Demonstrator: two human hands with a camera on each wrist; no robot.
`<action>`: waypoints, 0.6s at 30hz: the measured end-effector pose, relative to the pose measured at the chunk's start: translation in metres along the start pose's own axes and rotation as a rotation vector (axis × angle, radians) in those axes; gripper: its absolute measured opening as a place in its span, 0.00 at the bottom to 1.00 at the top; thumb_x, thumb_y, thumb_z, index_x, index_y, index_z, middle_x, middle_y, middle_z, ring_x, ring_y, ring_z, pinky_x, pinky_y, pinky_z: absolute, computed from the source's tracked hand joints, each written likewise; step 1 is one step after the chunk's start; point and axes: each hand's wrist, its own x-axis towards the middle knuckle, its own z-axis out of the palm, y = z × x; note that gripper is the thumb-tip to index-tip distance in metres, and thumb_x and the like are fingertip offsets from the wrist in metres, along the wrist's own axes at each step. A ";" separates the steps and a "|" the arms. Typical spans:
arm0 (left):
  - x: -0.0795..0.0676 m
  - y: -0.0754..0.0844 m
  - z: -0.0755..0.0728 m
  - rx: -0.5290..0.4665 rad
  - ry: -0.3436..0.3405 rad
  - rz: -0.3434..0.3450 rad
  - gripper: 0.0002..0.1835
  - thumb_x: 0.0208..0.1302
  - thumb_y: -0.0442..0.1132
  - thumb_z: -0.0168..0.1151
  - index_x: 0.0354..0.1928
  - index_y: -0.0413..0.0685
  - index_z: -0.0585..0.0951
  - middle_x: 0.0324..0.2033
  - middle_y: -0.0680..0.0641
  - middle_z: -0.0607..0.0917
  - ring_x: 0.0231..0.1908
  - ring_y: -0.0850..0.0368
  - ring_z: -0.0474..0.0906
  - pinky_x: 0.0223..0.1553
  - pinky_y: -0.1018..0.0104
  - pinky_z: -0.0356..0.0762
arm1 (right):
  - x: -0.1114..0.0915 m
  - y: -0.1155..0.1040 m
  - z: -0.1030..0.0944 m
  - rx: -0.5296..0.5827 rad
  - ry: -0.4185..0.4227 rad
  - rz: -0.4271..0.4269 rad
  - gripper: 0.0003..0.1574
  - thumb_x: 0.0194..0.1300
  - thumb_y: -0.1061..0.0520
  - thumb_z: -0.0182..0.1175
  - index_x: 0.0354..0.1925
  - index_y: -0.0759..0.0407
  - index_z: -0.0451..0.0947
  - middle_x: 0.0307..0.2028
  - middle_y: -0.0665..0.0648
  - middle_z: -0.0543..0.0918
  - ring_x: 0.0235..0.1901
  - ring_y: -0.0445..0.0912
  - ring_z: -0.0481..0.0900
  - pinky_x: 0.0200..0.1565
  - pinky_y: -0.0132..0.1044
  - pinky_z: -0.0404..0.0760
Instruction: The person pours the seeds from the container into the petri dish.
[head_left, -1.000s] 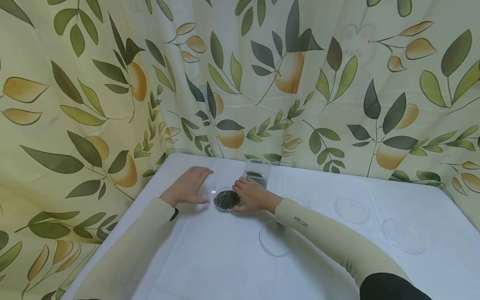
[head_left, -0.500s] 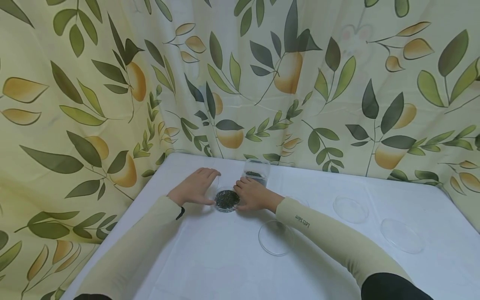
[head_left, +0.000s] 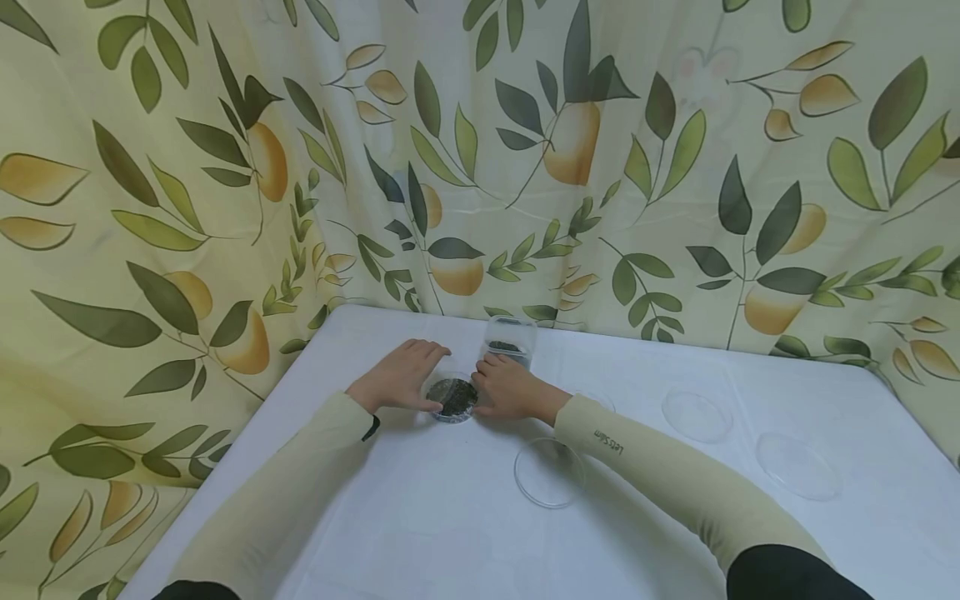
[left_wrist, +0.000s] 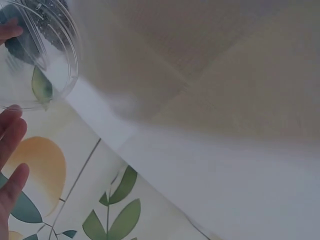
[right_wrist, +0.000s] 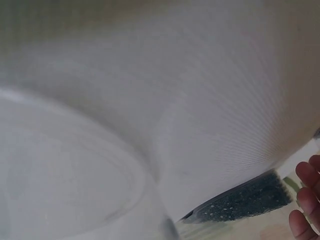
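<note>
In the head view a round clear petri dish [head_left: 456, 402], filled with dark granules, stands on the white table [head_left: 420, 517]. My left hand [head_left: 397, 377] is at its left, pinching a clear round lid [left_wrist: 42, 72] between thumb and fingers; the lid is tilted in the left wrist view. Across the dish, my right hand [head_left: 513, 388] holds its right side with curled fingers and thumb. The right wrist view shows only some fingertips [right_wrist: 305, 200] at its edge. Behind the right hand stands a clear box [head_left: 517, 333] with more dark granules, its front partly hidden.
A clear round piece [head_left: 550, 473] lies in front of my right forearm. Two more clear discs, one nearer [head_left: 697, 417] and one farther right [head_left: 798, 467], lie flat. Another sits partly hidden behind the forearm. A leaf-patterned curtain [head_left: 480, 167] hangs along the table's back edge.
My left hand has moved right, bringing the lid over to the dish with its thumb at the dish's front left. The right hand has shifted only slightly.
</note>
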 end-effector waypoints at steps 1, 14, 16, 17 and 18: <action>0.001 0.001 0.000 0.000 -0.006 -0.003 0.47 0.45 0.65 0.64 0.62 0.41 0.67 0.57 0.43 0.75 0.59 0.48 0.70 0.64 0.54 0.64 | 0.000 0.000 0.000 0.009 -0.001 0.003 0.33 0.60 0.32 0.54 0.47 0.58 0.77 0.43 0.54 0.78 0.43 0.47 0.70 0.50 0.41 0.72; 0.009 0.013 0.005 -0.034 -0.091 -0.046 0.46 0.48 0.67 0.61 0.62 0.43 0.67 0.56 0.43 0.75 0.58 0.47 0.70 0.63 0.52 0.64 | -0.002 0.003 0.001 0.062 -0.006 0.011 0.24 0.64 0.46 0.57 0.52 0.58 0.77 0.47 0.57 0.79 0.49 0.51 0.73 0.57 0.44 0.72; 0.011 0.014 0.006 -0.055 -0.097 -0.051 0.46 0.48 0.67 0.61 0.62 0.42 0.67 0.55 0.43 0.75 0.57 0.47 0.70 0.63 0.52 0.64 | -0.002 0.004 0.001 0.051 -0.005 0.013 0.24 0.64 0.46 0.57 0.53 0.57 0.77 0.47 0.57 0.79 0.52 0.51 0.73 0.58 0.45 0.72; 0.011 0.014 0.006 -0.064 -0.102 -0.055 0.46 0.48 0.68 0.61 0.62 0.42 0.67 0.55 0.43 0.75 0.57 0.47 0.70 0.63 0.52 0.64 | -0.002 0.004 0.002 0.047 -0.004 0.014 0.23 0.64 0.46 0.57 0.52 0.57 0.77 0.47 0.58 0.79 0.53 0.52 0.74 0.59 0.45 0.71; 0.012 0.015 0.007 -0.067 -0.107 -0.058 0.46 0.48 0.68 0.61 0.62 0.42 0.67 0.55 0.43 0.75 0.57 0.47 0.70 0.63 0.52 0.65 | -0.002 0.004 0.002 0.045 -0.004 0.014 0.23 0.64 0.46 0.57 0.52 0.57 0.77 0.47 0.57 0.79 0.53 0.52 0.74 0.59 0.45 0.71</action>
